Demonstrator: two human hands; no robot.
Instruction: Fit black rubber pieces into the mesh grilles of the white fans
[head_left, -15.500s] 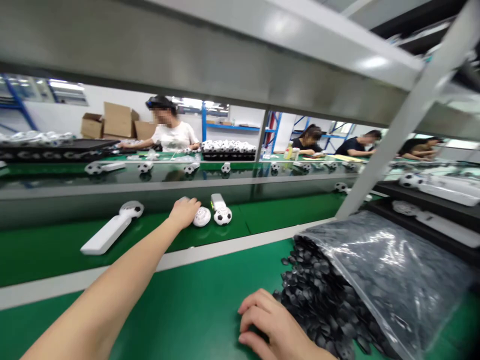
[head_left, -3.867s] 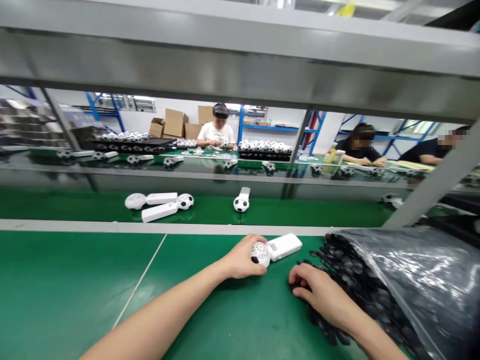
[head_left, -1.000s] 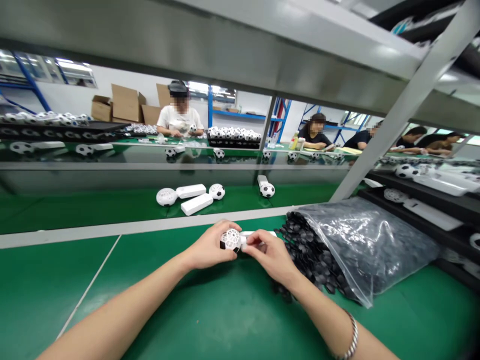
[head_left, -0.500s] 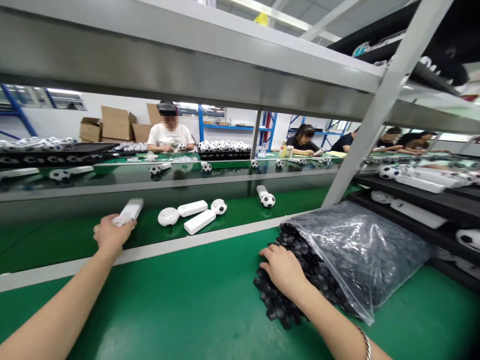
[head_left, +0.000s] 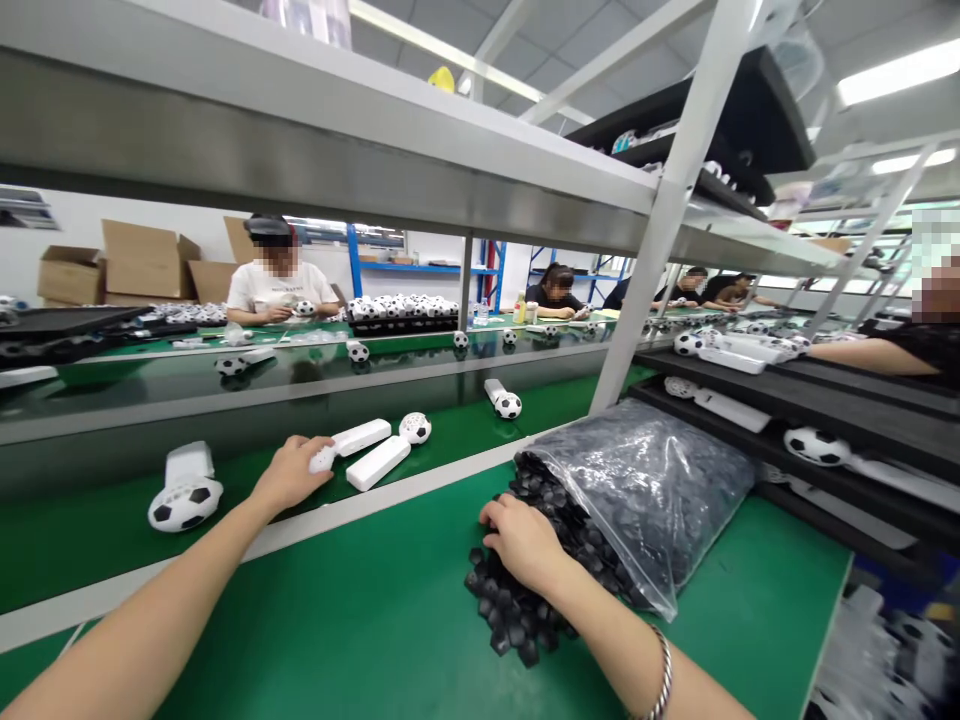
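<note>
My left hand (head_left: 292, 475) is closed round the ball-shaped head of a white handheld fan (head_left: 361, 437), which lies on the green belt; the fingers cover most of that head. Touching or close beside it is a second fan (head_left: 379, 463) with a football-patterned head. Left of my hand rests another fan (head_left: 185, 503), its head towards me. My right hand (head_left: 521, 540) is on a heap of small black plastic pieces (head_left: 517, 620), some five-sided, with bent fingers. Whatever its fingertips hold is hidden. The heap spills from a clear plastic bag (head_left: 645, 490).
One more fan (head_left: 504, 400) lies farther along the belt. Black trays (head_left: 840, 400) with fans are stacked at right, beside a slanting white post (head_left: 637, 290). A metal shelf beam (head_left: 337, 150) crosses above. Across the line sits a co-worker (head_left: 281, 285); others are at the right.
My left hand has let go of the fan at the left and moved right to another fan's head. My right hand stays at the black pieces. The view has turned right.
</note>
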